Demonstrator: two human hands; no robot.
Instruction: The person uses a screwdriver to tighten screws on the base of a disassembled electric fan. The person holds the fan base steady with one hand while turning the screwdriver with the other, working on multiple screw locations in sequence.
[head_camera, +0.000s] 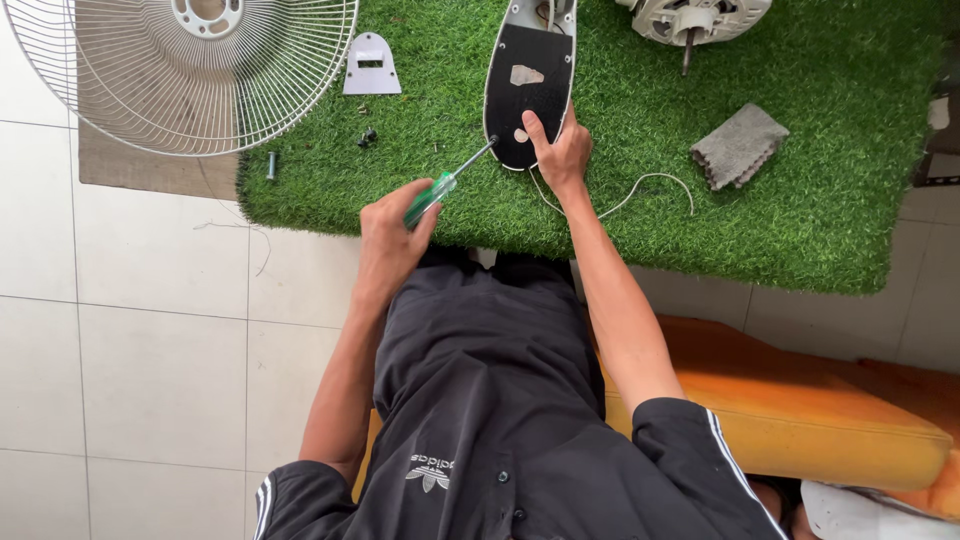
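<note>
On green turf mat (780, 230), right hand (562, 150) presses fan base cover (530, 85) flat; left hand (388, 235) clenches green screwdriver (440, 188), tip at cover's edge. Risk: slipping tip could jab the steadying thumb.

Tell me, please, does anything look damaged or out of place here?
Yes. The black oval base panel has pale patches where its covering looks worn off. Loose small parts and a bolt lie scattered on the green turf mat.
</note>
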